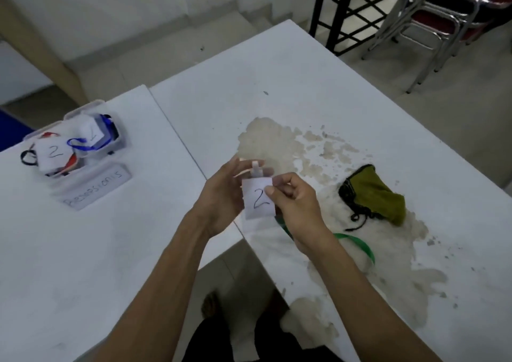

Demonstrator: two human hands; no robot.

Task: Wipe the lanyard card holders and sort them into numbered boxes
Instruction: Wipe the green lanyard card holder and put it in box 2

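Both hands hold a card holder [258,198] marked "2" above the tables' seam: right hand [293,203] pinches its right edge, left hand [221,195] fingers curl behind. Its green lanyard [357,244] is partly hidden. Far left, boxes [74,142] show "2" and a blurred "1".

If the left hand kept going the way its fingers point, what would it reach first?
The left hand points up and right, so probably only bare tabletop past the card holder it holds; depth is unclear.
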